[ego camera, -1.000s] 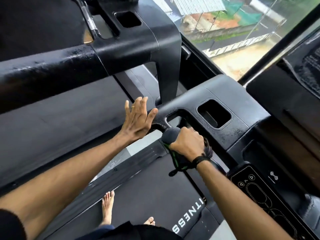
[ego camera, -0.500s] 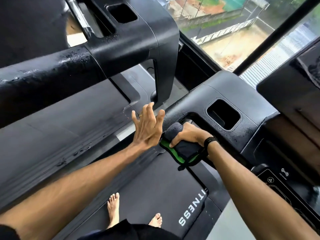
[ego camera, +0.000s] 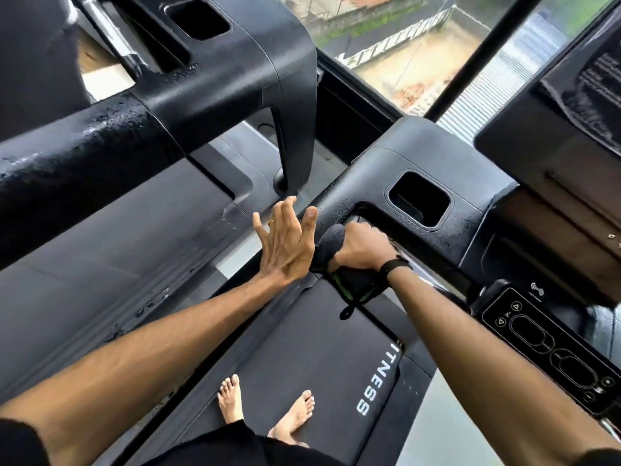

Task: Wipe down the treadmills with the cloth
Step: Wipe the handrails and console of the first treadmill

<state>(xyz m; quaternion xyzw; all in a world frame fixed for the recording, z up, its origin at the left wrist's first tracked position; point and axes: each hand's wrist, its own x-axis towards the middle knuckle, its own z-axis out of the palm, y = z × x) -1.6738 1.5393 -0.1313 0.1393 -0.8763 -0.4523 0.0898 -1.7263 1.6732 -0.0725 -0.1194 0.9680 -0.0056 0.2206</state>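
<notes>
1. The cloth (ego camera: 339,264), dark with a green edge, is bunched on the treadmill's handle (ego camera: 339,210); soft, light, best gripped as a wad.
2. The right hand (ego camera: 364,247) has its fingers curled round it.
3. The left hand (ego camera: 285,240) hovers just beside it, fingers spread, holding nothing.
4. The cup recess (ego camera: 418,200) and console edge crowd the stroke; open room lies toward the belt (ego camera: 302,348).

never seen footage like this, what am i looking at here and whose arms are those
The camera sits on a person's head, looking down, so the arms are their own. They stand barefoot on a treadmill belt in a gym by a window. The right hand grips a dark cloth with green trim wrapped around the treadmill's handlebar. The left hand is open, fingers spread, holding nothing. A second treadmill's wet rail is on the left, a control panel on the right.
</notes>
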